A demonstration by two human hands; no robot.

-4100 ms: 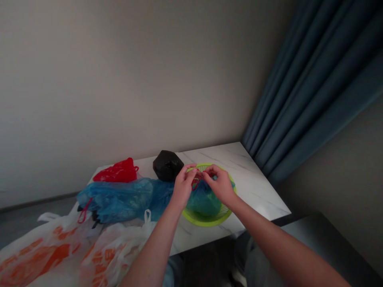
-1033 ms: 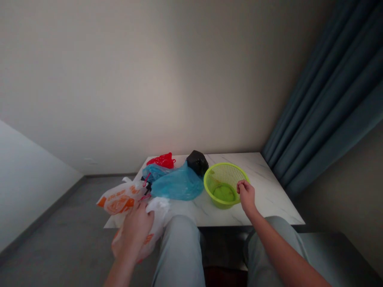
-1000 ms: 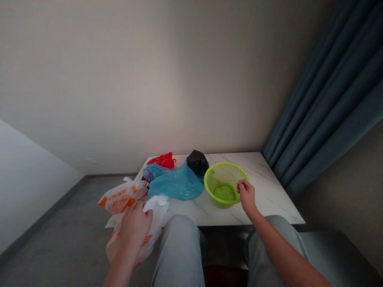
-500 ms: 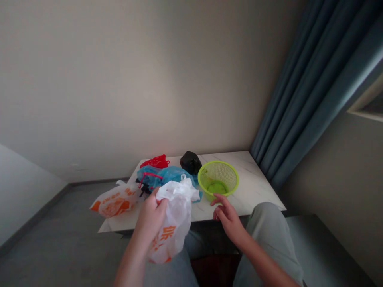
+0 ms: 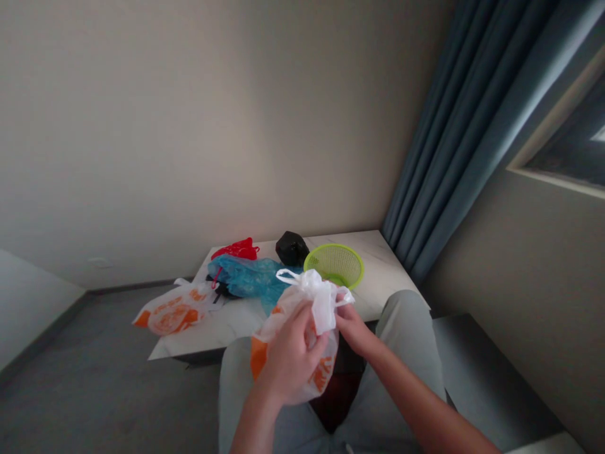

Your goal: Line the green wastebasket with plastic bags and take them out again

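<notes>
A white plastic bag (image 5: 302, 372) with orange print hangs above my lap, its gathered top and loop handles upward. My left hand (image 5: 295, 353) is closed on the bag's front, below the gathered top. At the top's right side, my right hand (image 5: 352, 325) grips the bag near a handle, its fingertips partly hidden by the plastic. Just beyond the bag stands a green plastic basket (image 5: 352, 268), its lower front covered from view. A crumpled blue plastic bag (image 5: 250, 274) lies to the left of the basket.
On the white marbled table (image 5: 378, 252) are a black plastic bag (image 5: 292, 248) and a red plastic bag (image 5: 239, 250) near the wall. Another orange-printed white bag (image 5: 174, 312) overhangs the left edge. A blue curtain (image 5: 435, 139) hangs at right.
The white bag has moved right, closer to the basket. My right hand has come over from beside the basket and taken hold of its top. The view has shifted slightly.
</notes>
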